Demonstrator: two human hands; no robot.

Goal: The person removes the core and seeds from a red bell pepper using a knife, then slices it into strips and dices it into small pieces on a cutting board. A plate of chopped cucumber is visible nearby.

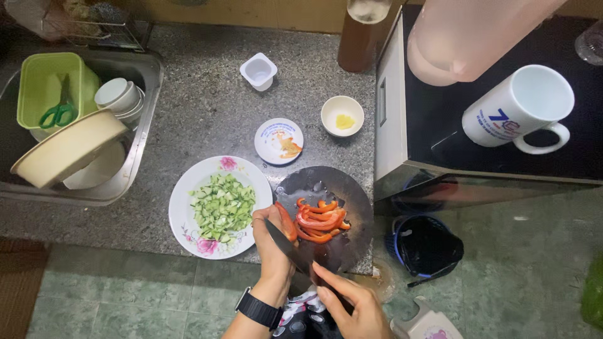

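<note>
A round dark cutting board [326, 185] lies at the counter's front edge with a pile of red pepper strips [321, 221] on it. My left hand [273, 245], with a black watch on its wrist, pinches a red pepper piece [287, 223] at the board's left side. My right hand [348, 304] grips the handle of a dark knife [286, 245], index finger stretched along it. The blade runs diagonally across my left hand toward the pepper piece. Left of the board sits a white flowered plate [185, 198] heaped with chopped cucumber [223, 206].
Behind the board are a small saucer [278, 141], a little bowl [342, 115] with something yellow, a white plastic cup [258, 70] and a brown bottle [357, 41]. A sink [147, 94] at left holds dishes and scissors. At right, a black-topped appliance [440, 113] carries a mug [518, 110]. A bin [424, 246] stands below.
</note>
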